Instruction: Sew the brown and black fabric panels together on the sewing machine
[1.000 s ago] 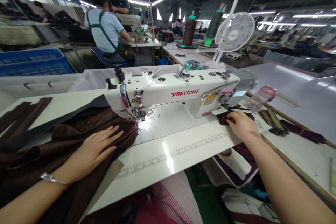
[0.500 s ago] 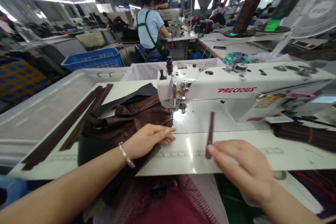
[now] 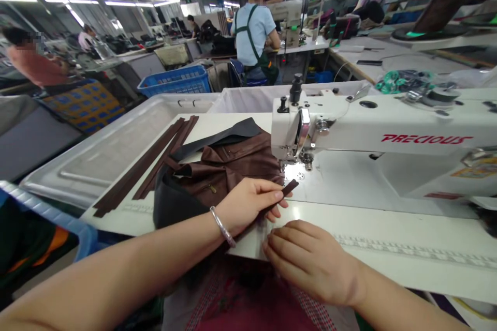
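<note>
My left hand (image 3: 248, 204), with a bracelet at the wrist, pinches a short dark brown strip (image 3: 290, 187) between thumb and fingers. The strip's end sticks out just in front of the needle area of the white sewing machine (image 3: 334, 124). Under and beyond that hand lies a brown leather-like piece (image 3: 248, 158) with a small zipper pull (image 3: 213, 189), its right edge close to the presser foot. My right hand (image 3: 306, 258) is closed at the table's front edge, just below the left. Its fingertips are turned away, and what they hold, if anything, is hidden.
Long brown strips (image 3: 143, 168) lie on the left of the table (image 3: 388, 225). A translucent bin (image 3: 77, 165) stands beyond its left edge, and a blue crate (image 3: 174, 81) farther back. A co-worker (image 3: 250, 31) sits at another machine ahead.
The short strip has passed from my right hand to my left. My right hand has moved left, beside the left hand, and closed. The view has turned left.
</note>
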`<state>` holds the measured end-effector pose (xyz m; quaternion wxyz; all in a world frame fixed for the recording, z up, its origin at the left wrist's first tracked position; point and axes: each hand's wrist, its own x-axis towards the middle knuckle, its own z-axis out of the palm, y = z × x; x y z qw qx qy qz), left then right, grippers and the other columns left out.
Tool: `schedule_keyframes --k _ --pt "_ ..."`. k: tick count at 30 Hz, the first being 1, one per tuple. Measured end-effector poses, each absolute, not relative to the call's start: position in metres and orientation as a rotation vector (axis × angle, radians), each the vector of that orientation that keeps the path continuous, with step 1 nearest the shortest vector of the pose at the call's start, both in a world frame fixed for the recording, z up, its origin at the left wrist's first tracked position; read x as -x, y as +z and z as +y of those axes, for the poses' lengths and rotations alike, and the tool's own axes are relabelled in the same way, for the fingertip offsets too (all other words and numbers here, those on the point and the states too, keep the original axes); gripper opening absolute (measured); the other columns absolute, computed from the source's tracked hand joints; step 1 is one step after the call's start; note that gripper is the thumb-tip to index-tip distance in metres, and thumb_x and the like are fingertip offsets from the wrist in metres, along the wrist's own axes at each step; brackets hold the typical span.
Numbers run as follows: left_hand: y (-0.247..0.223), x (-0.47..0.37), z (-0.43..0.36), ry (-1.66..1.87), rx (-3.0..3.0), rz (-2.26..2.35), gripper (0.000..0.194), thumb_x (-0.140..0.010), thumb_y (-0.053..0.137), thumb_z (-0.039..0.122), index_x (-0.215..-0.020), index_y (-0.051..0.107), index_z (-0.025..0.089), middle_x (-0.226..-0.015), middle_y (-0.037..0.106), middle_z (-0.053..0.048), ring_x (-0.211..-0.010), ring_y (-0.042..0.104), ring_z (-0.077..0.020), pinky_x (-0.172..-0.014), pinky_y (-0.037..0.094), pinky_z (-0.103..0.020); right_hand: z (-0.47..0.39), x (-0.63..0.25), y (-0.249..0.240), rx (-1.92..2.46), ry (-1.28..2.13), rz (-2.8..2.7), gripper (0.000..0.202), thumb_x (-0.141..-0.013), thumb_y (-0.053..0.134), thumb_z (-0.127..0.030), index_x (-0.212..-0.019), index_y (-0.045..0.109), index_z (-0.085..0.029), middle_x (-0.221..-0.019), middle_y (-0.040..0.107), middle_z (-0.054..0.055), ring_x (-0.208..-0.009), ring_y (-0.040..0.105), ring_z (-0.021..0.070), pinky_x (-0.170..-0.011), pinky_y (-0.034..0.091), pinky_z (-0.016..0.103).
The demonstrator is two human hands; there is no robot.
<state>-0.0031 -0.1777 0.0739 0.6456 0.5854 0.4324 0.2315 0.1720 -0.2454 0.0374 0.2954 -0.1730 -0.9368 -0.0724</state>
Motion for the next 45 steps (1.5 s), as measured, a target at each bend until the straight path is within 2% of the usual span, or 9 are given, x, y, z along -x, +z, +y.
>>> schedule_keyframes --k 2,7,12,16,19,25,30,37,45 --pt "0.072 0.006 -0.156 0.506 -1.754 1.054 0.022 -0.087 0.055 0.028 -0.098 0.069 0.014 -0.079 0.068 -0.004 -0.058 0.057 -0.0099 -0.056 0.048 -0.022 -0.227 -0.182 0.037 0.474 -0.203 -2.611 0.023 -0.091 0.047 -0.012 -0.106 0.064 -0.011 -0.096 0.067 0.009 -0.085 0.059 0.0188 -0.074 0.049 0.035" --pt "0.043 0.005 -0.103 0.613 -2.61 1.151 0.015 -0.083 0.056 0.013 -0.091 0.067 0.019 -0.093 0.068 -0.003 -0.089 0.063 -0.0172 -0.083 0.049 -0.029 -0.169 -0.209 0.017 0.795 -0.175 -2.68 0.019 -0.09 0.05 -0.018 -0.101 0.066 -0.017 -0.088 0.065 0.006 -0.079 0.055 0.02 -0.07 0.046 0.036" --pt "0.011 0.009 -0.085 0.64 -2.677 1.078 0.013 -0.089 0.055 0.019 -0.096 0.065 0.018 -0.099 0.066 -0.005 -0.095 0.06 -0.0173 -0.088 0.049 -0.031 -0.151 -0.214 0.002 1.024 -0.103 -2.545 0.021 -0.092 0.048 -0.022 -0.099 0.066 -0.016 -0.092 0.063 0.008 -0.087 0.055 0.0223 -0.073 0.046 0.036" --pt "0.012 0.02 -0.085 0.723 -3.004 0.72 0.018 -0.093 0.049 0.018 -0.104 0.063 0.016 -0.098 0.065 -0.006 -0.092 0.059 -0.0167 -0.086 0.049 -0.032 -0.152 -0.214 0.005 1.075 -0.002 -2.509 0.021 -0.093 0.047 -0.024 -0.1 0.066 -0.019 -0.096 0.063 0.006 -0.086 0.056 0.0207 -0.072 0.045 0.034" --pt "0.018 0.022 -0.087 0.596 -3.222 0.5 0.018 -0.095 0.047 0.018 -0.103 0.063 0.014 -0.093 0.065 -0.007 -0.089 0.058 -0.0178 -0.081 0.05 -0.033 -0.151 -0.216 0.008 1.104 0.109 -2.486 0.021 -0.093 0.047 -0.025 -0.104 0.064 -0.02 -0.1 0.062 0.005 -0.088 0.057 0.0198 -0.073 0.046 0.034" --pt "0.016 0.017 -0.087 0.499 -3.229 0.49 0.02 -0.096 0.044 0.017 -0.105 0.061 0.011 -0.095 0.064 -0.009 -0.092 0.059 -0.0174 -0.083 0.052 -0.033 -0.151 -0.219 0.006 1.139 0.154 -2.484 0.022 -0.093 0.047 -0.028 -0.107 0.063 -0.023 -0.099 0.062 0.005 -0.086 0.058 0.0192 -0.068 0.045 0.032" --pt "0.014 0.015 -0.085 0.506 -3.148 0.504 0.022 -0.096 0.043 0.017 -0.107 0.061 0.011 -0.099 0.065 -0.01 -0.094 0.06 -0.0178 -0.087 0.052 -0.035 -0.152 -0.22 0.005 1.223 0.14 -2.444 0.026 -0.093 0.048 -0.026 -0.114 0.06 -0.021 -0.099 0.062 0.007 -0.089 0.058 0.021 -0.076 0.046 0.036" --pt "0.015 0.011 -0.083 0.803 -2.701 0.667 0.023 -0.092 0.045 0.009 -0.098 0.067 0.015 -0.096 0.067 -0.005 -0.092 0.061 -0.0138 -0.085 0.051 -0.028 -0.153 -0.219 0.008 1.248 0.063 -2.381 0.022 -0.093 0.047 -0.026 -0.109 0.062 -0.02 -0.096 0.063 0.006 -0.084 0.058 0.0204 -0.073 0.046 0.035" --pt "0.013 0.009 -0.082 0.59 -2.967 0.609 0.023 -0.093 0.046 0.015 -0.104 0.066 0.012 -0.1 0.066 -0.009 -0.094 0.06 -0.0181 -0.089 0.05 -0.036 -0.153 -0.214 0.006 1.326 0.049 -2.402 0.029 -0.092 0.046 -0.024 -0.118 0.059 -0.021 -0.102 0.061 0.009 -0.087 0.058 0.0226 -0.075 0.046 0.039"
